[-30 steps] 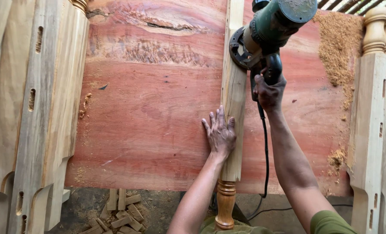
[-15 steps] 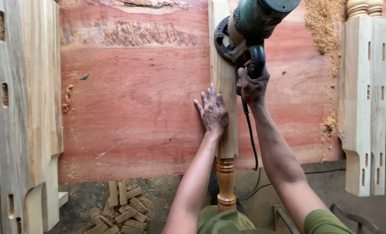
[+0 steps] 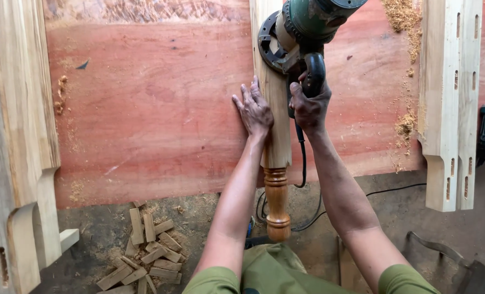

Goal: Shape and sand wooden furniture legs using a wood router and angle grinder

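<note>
My left hand (image 3: 255, 111): fingers spread, pressed flat on the pale square wooden post with a turned brown end (image 3: 275, 147), which lies on the reddish plank surface (image 3: 155, 109). My right hand (image 3: 309, 107): closed around the black handle of the green power tool (image 3: 302, 30) resting on the post just ahead.

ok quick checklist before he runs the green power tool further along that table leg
1. Grip on tool: right hand is wrapped round the handle of the green power tool. Ok.
2. Workpiece steadied: left hand lies flat against the turned leg, on the red slab. Ok.
3. Left fingers away from the tool base: apart, but near. Ok, watch it.
4. Cord routing: hangs beside the leg, loops on the floor. Cannot tell if it will snag.
5. Leg clamped: no clamp visible. Cannot tell.
6. Sawdust on slab: not ok.
</note>
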